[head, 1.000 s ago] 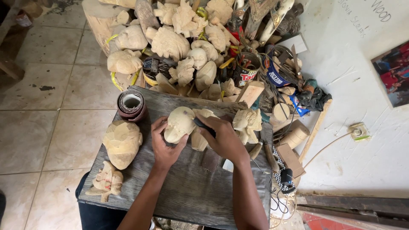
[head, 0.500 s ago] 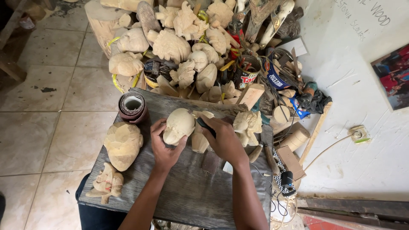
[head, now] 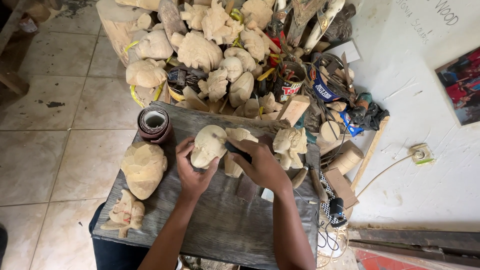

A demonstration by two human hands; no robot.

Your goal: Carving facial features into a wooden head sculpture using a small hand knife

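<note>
My left hand (head: 192, 172) grips a pale carved wooden mask (head: 207, 146) and holds it down on the dark wooden bench (head: 220, 225). My right hand (head: 262, 165) is closed around a dark-handled carving tool (head: 234, 149) whose tip rests against the mask's right side. Just behind my right hand lies another unfinished carving (head: 240, 135).
On the bench are a roll of sandpaper (head: 154, 122), a large rough carved head (head: 144, 167), a small figure carving (head: 125, 214) and a carved face (head: 290, 145). A heap of pale carvings (head: 210, 50), tins of tools (head: 290, 80) and wood blocks lies beyond. White wall at right, tiled floor at left.
Both hands stay on the mask; my right hand and the tool have shifted only slightly against it. Nothing else has moved.
</note>
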